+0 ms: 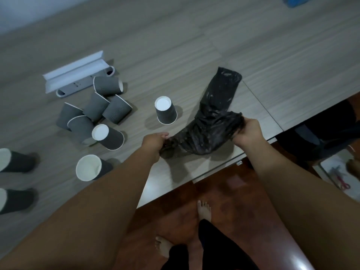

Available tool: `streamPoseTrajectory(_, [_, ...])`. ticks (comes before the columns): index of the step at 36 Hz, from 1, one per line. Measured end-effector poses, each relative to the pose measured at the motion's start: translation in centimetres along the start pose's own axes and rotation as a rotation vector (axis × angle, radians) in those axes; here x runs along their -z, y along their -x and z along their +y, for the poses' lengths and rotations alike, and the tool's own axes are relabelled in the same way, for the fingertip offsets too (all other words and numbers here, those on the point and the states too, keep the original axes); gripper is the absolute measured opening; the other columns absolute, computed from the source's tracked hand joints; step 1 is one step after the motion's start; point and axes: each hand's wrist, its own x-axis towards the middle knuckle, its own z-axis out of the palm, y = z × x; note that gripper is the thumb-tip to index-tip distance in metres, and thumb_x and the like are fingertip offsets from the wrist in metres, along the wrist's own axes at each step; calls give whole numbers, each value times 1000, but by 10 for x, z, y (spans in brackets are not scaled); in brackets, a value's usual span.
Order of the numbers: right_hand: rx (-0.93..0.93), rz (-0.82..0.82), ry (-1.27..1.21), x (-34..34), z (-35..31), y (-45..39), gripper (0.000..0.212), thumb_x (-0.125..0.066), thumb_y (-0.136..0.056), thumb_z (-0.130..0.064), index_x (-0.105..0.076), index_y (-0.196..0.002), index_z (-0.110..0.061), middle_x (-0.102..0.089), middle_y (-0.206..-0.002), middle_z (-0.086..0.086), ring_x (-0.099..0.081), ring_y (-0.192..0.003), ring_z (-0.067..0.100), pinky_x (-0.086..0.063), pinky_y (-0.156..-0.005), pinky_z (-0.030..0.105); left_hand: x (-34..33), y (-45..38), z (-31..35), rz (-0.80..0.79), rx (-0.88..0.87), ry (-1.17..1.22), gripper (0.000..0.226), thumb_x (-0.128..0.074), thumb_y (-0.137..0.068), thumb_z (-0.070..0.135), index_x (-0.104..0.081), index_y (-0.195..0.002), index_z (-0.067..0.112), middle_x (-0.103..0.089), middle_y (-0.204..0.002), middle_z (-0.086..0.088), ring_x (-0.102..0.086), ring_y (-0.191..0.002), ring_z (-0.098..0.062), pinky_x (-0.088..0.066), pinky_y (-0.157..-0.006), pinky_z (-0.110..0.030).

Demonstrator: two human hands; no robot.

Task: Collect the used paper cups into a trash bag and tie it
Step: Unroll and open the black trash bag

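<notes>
Presently both hands pinch the black trash bag (210, 121): left hand (153, 143) at one bunched end, right hand (246, 131) at the other, seemingly to find and spread its mouth. Left of the bag, paper cups (103, 110) lie scattered, uncollected. Just right of the bag runs the table edge (272, 136); bare tabletop lies beyond it.

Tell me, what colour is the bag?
Black and shiny; the bag shows in the head view.
</notes>
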Motion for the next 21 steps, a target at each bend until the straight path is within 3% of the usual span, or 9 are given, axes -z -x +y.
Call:
streamPoseTrajectory(2, [-2,-6,41,-2,2,4,42,-34,-100,-19,-59,-127,1,-62,-123,22,-59,-111,36,-50,-93,46,-3,9,10,-10,74,231,36,-30,-102,-7,-53,-129,-3,-57,-84,-15,-55,-61,-20,-57,-57,-28])
streamPoseTrajectory(5, [23,-30,91,-11,0,14,44,-35,-99,-22,-57,-132,0,-61,-127,19,-59,-112,36,-48,-100,45,-4,20,25,-27,132,388,32,-25,-102,-5,-50,-119,7,-41,-60,-5,-46,-40,-11,-46,-40,-22])
streamPoseTrajectory(7, [70,-32,111,-20,-3,18,44,-38,-99,-26,-60,-130,-4,-62,-127,19,-60,-113,36,-49,-101,46,-5,30,32,-60,76,236,17,-40,-104,14,-53,-113,9,-44,-56,-3,-44,-43,-14,-40,-42,-21])
streamPoseTrajectory(10, [141,-43,156,-40,-8,24,42,-49,-96,-33,-64,-126,-7,-66,-123,17,-63,-111,36,-51,-96,51,-13,51,33,-199,-244,-245,45,-54,-93,54,-54,-117,16,-58,-92,-10,-55,-69,-18,-48,-56,-29])
streamPoseTrajectory(12, [167,-45,204,-56,-8,28,43,-52,-95,-35,-63,-126,-7,-67,-122,16,-64,-109,35,-52,-95,49,-23,65,25,-327,-416,-384,57,-74,-81,44,-48,-126,22,-56,-111,-10,-57,-86,-16,-49,-68,-29])
streamPoseTrajectory(15, [179,-42,228,-71,-9,29,43,-54,-96,-35,-61,-127,-7,-66,-123,17,-63,-109,36,-50,-97,49,-36,69,1,-393,-516,-614,79,-93,-59,29,-48,-124,22,-52,-111,-3,-55,-89,-14,-49,-69,-26])
streamPoseTrajectory(17, [168,-46,244,-73,-11,30,44,-53,-96,-36,-61,-128,-7,-65,-123,18,-62,-111,36,-47,-100,52,-41,63,-16,-316,-537,-674,54,-89,-66,26,-57,-109,21,-60,-104,-5,-59,-84,-18,-51,-69,-30])
streamPoseTrajectory(19, [163,-43,242,-72,-13,30,44,-52,-97,-34,-60,-129,-6,-65,-124,19,-62,-111,36,-47,-101,53,-42,61,-26,-247,-471,-581,10,-73,-85,15,-65,-92,15,-67,-88,-7,-59,-76,-20,-48,-70,-31])
streamPoseTrajectory(21, [181,-43,251,-69,-15,30,43,-52,-98,-32,-60,-129,-4,-66,-122,19,-65,-109,36,-51,-96,52,-42,63,-30,-232,-358,-390,16,-55,-95,4,-64,-83,10,-66,-81,-9,-59,-73,-19,-46,-69,-31])
